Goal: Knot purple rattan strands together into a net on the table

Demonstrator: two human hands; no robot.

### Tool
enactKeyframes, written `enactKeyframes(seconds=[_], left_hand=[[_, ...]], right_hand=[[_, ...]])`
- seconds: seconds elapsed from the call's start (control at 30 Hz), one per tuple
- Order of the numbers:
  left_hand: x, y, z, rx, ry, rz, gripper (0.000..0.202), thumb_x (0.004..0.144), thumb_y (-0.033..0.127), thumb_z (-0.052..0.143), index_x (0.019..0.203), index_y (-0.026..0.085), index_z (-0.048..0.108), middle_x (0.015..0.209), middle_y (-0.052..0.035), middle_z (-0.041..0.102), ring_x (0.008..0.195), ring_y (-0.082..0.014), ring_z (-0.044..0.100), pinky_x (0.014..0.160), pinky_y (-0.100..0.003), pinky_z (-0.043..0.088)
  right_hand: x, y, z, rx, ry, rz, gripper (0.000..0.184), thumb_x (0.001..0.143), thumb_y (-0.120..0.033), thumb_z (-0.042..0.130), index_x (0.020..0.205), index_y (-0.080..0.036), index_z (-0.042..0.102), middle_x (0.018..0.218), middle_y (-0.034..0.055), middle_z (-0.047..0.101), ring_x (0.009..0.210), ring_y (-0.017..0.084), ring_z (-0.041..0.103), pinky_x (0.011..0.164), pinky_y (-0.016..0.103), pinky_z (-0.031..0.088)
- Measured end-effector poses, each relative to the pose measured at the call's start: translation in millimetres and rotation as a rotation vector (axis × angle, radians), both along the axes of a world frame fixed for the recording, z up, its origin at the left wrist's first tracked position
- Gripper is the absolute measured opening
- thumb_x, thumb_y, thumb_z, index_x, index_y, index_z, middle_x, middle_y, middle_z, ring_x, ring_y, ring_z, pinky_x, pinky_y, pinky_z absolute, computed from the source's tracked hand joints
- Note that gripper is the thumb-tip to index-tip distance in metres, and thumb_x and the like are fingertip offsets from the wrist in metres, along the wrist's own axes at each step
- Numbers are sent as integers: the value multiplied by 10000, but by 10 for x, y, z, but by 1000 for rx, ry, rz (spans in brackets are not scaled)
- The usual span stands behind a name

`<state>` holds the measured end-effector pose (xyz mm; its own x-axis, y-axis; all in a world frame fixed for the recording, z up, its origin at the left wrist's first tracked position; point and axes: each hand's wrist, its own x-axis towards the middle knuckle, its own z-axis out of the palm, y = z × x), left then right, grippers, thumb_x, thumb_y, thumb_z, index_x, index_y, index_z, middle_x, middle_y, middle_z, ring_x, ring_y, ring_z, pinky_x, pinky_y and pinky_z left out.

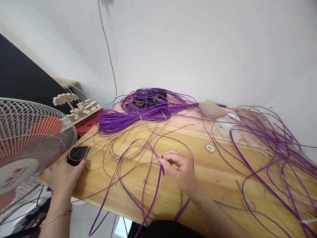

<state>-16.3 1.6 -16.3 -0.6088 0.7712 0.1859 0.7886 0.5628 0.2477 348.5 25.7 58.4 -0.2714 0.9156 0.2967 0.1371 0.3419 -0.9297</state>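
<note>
My right hand [179, 170] is closed in a pinch on a bent purple strand [156, 191] above the middle of the wooden table [173, 195]; the strand hangs down over the table's near edge. My left hand [63, 177] rests at the table's left corner, fingers curled round a black phone [78, 154] lying there. A bracelet is on the left wrist. A large bundle of purple cord [138, 114] lies at the back of the table, with thin tan strands [123, 145] spread in front of it.
A white fan with orange blades [27, 138] stands close at the left. Loose purple loops [269, 148] cover the table's right side. A woven tan piece [212, 109], a small white ring [210, 147] and a wooden model [76, 107] lie near the wall.
</note>
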Motion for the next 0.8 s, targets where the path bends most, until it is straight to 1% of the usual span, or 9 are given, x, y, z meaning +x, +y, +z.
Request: enactKeyframes(seconds=[0.07, 0.13, 0.27, 0.4, 0.47, 0.5, 0.57, 0.67, 0.8], left_hand=[[22, -1, 30, -88, 118, 100, 465, 694, 583, 446, 861, 184, 615, 634, -103, 585, 858, -409, 557, 710, -436, 385], [43, 1, 69, -136, 151, 130, 496, 682, 593, 458, 886, 174, 626, 655, -109, 606, 832, -384, 575, 667, -387, 389], [25, -3, 92, -121, 148, 109, 543, 680, 590, 485, 942, 138, 633, 749, -138, 644, 843, -375, 587, 673, -376, 399], [-72, -48, 34, -114, 122, 55, 599, 669, 612, 516, 986, 117, 628, 868, -158, 658, 887, -361, 594, 730, -366, 424], [-146, -103, -7, -76, 93, 1, 654, 681, 635, 506, 1060, 110, 602, 958, -165, 655, 937, -358, 585, 767, -371, 430], [-188, -140, -27, -49, 81, -13, 648, 716, 615, 479, 1099, 104, 587, 1000, -172, 649, 968, -356, 576, 793, -378, 428], [-278, -233, -62, -1, 70, -2, 564, 803, 488, 406, 1150, 74, 568, 1057, -195, 633, 1020, -350, 558, 853, -395, 410], [-390, -406, -96, 45, 77, 53, 492, 823, 291, 352, 1182, 21, 554, 1076, -220, 605, 1037, -347, 541, 892, -412, 383], [-372, -637, -139, 165, 144, 79, 447, 825, 255, 357, 1137, 25, 580, 1027, -180, 592, 1009, -340, 535, 882, -429, 376]], right_hand=[[-8, -20, 2, -5, -8, 4, 204, 813, -228, 544, 664, -125, 638, 656, 44, 586, 634, 114, 552, 511, 208, 404], [-20, -45, -3, 1, -6, 5, 207, 811, -231, 545, 653, -125, 628, 649, 42, 581, 614, 109, 545, 506, 208, 404], [-46, -106, -48, 5, 8, 21, 212, 816, -248, 545, 661, -127, 625, 633, 32, 561, 548, 92, 510, 491, 209, 404], [-49, -166, -125, 15, -20, 53, 222, 822, -252, 544, 654, -128, 618, 609, 29, 547, 539, 94, 505, 486, 208, 404], [-43, -187, -163, 28, -58, 74, 227, 825, -256, 547, 646, -132, 613, 606, 29, 547, 547, 98, 510, 494, 209, 408], [-40, -194, -179, 32, -70, 79, 227, 827, -260, 549, 650, -133, 614, 611, 31, 550, 549, 99, 512, 495, 209, 411], [-40, -205, -203, 37, -77, 83, 220, 830, -266, 554, 667, -134, 620, 629, 36, 562, 548, 97, 513, 490, 208, 415], [-54, -220, -202, 48, -64, 78, 207, 830, -271, 562, 689, -135, 629, 644, 38, 568, 533, 91, 505, 466, 200, 414], [-81, -235, -163, 71, -71, 97, 218, 833, -270, 558, 669, -140, 621, 616, 32, 553, 540, 95, 507, 466, 199, 417]])
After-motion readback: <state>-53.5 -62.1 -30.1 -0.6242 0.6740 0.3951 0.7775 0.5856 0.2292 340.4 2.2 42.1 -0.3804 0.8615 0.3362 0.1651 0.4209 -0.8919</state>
